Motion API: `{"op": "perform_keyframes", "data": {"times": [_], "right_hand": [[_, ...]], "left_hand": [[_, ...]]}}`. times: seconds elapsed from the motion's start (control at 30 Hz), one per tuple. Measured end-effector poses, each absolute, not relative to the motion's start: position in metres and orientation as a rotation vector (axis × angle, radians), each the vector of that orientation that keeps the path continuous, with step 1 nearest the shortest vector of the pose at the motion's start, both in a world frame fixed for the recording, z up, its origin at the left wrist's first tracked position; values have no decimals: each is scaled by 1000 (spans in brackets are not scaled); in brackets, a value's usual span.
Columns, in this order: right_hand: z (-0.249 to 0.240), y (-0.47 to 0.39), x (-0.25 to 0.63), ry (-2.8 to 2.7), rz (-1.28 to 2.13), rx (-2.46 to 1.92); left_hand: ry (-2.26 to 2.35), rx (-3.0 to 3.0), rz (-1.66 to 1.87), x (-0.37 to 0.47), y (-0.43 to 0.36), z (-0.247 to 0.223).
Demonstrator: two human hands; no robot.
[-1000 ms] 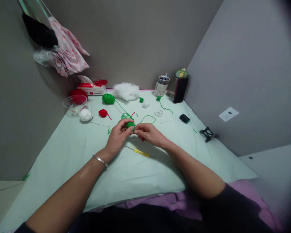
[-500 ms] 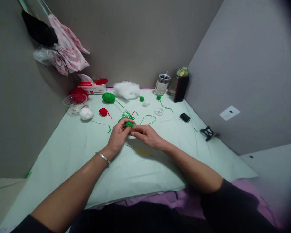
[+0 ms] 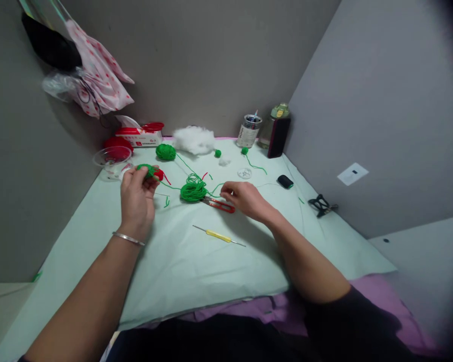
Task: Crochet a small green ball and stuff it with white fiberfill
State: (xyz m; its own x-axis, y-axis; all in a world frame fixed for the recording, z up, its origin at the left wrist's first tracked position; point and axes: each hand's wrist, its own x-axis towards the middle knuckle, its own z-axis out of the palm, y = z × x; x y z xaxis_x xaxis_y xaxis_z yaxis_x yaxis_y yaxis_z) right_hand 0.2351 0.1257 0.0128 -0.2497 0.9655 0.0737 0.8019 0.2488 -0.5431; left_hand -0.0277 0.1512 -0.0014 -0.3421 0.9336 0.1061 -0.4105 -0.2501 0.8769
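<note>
My left hand [image 3: 138, 193] is raised at the left, its fingers and thumb closed around a small green crocheted piece [image 3: 146, 170]. A green strand runs from that piece to the loose heap of green yarn [image 3: 193, 191] on the table. Right behind my left fingertips shows a small red ball [image 3: 158, 174] with a red tail. My right hand [image 3: 243, 198] is curled just above the table, thumb against fingers; whether the green strand beside its fingertips is pinched is hidden. Scissors with red handles [image 3: 221, 204] lie under the heap's edge, close to my right hand. Nearer me rests a yellow-handled crochet hook [image 3: 218, 236].
Along the back stand a green yarn ball [image 3: 166, 152], white stuffing [image 3: 194, 140], a pen can [image 3: 249, 131], a bottle [image 3: 280, 113] and a dark phone [image 3: 279, 138]. A clear tub [image 3: 113, 163] is at left; a black case [image 3: 285, 181] and black clip [image 3: 322, 205] are at right.
My hands have parted. The left one carried the green crocheted piece left and up; the right shifted slightly right. The heap of yarn and the scissors are now uncovered.
</note>
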Motion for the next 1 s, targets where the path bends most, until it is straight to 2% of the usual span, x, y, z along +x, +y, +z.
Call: {"op": "perform_keyframes", "data": {"times": [0.33, 0.53, 0.63, 0.73, 0.87, 1.0], "right_hand": [[17, 104, 215, -2760, 993, -1318], [17, 101, 212, -2869, 1102, -1068], [23, 105, 222, -2657, 1417, -922], [28, 108, 230, -2209, 1779, -785], [26, 111, 229, -1779, 1734, -772], [19, 114, 223, -1592, 1642, -823]], "left_hand": [[874, 980, 1431, -4, 130, 3], [836, 1151, 1274, 4, 120, 0], [840, 1183, 1279, 4, 120, -3], [852, 1225, 1305, 5, 121, -5], [849, 1293, 1315, 8, 119, -7], [859, 1331, 1332, 10, 119, -9]]}}
